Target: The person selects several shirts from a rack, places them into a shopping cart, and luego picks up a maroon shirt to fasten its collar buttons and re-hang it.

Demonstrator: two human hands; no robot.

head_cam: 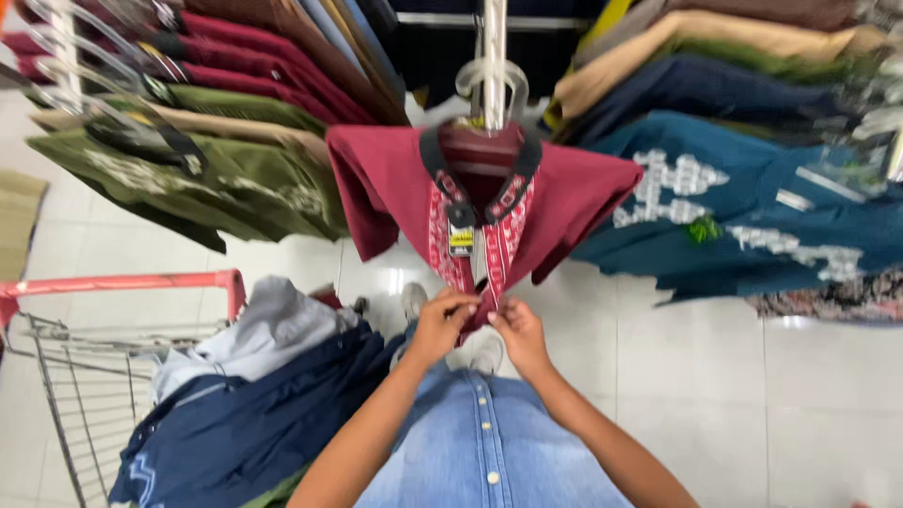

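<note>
Both your left hand and right hand pinch, seemingly closed, the maroon shirt's embroidered front below its hanger.

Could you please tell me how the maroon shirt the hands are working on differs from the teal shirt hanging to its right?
The maroon shirt faces the camera on a hanger, both hands, left hand and right hand, pinching its front placket; the teal shirt hangs side-on in a packed row, untouched. The maroon shirt's embroidery runs in a narrow red-and-white strip down the chest; the teal shirt's white pattern spreads in blocks. A tag shows at the maroon collar only. Both hang from racks.
</note>
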